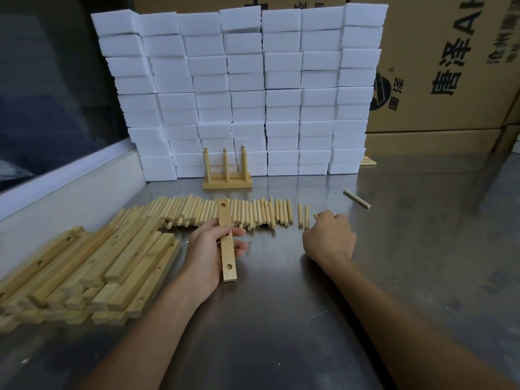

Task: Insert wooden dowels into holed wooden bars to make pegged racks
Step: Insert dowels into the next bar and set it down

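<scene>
A pile of holed wooden bars [84, 274] lies at left on the steel table [394, 277], beside the left hand [208, 251] whose fingers curl around one bar [227, 240] before the row of dowels [213, 212], while the right hand's [329, 237] curled fingers reach the row's end, their grip hidden.

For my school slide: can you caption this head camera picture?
Left hand holds a holed bar; right hand reaches toward dowels.
</scene>
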